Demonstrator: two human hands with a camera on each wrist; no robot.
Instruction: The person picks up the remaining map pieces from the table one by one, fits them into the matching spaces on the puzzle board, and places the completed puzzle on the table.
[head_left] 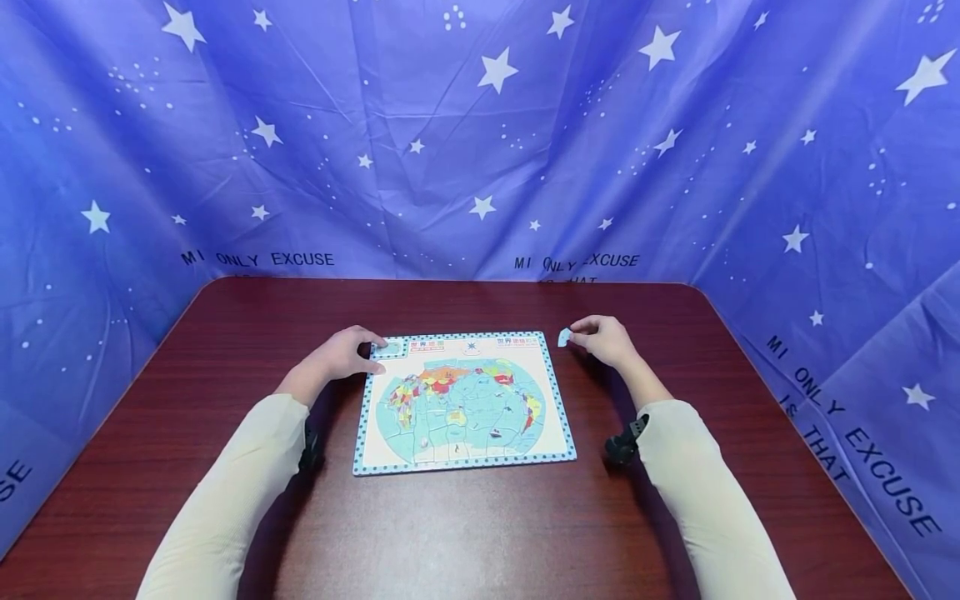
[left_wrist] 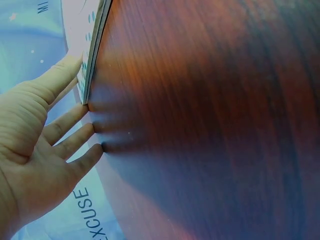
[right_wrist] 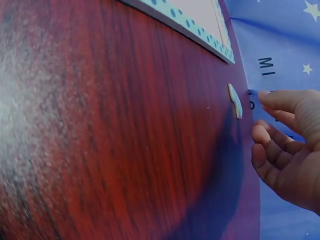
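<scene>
A world map jigsaw puzzle (head_left: 461, 408) in a board with a blue dotted border lies on the table. At its upper left corner, my left hand (head_left: 347, 354) rests with thumb and index finger over the edge. The left wrist view shows this hand (left_wrist: 55, 130) with fingers spread and fairly straight, the thumb against the board's border (left_wrist: 86, 65). Beyond the board's upper right corner is a small light blue puzzle piece (head_left: 565, 337). Next to it is my right hand (head_left: 602, 340), its fingers loosely bent. In the right wrist view a gap separates the fingertips (right_wrist: 264, 96) from the piece (right_wrist: 235, 101).
The dark red wooden table (head_left: 480, 533) reaches back to a blue curtain (head_left: 450, 167) with white stars and printed words. Black wrist devices (head_left: 622, 448) sit under both sleeves, close above the tabletop.
</scene>
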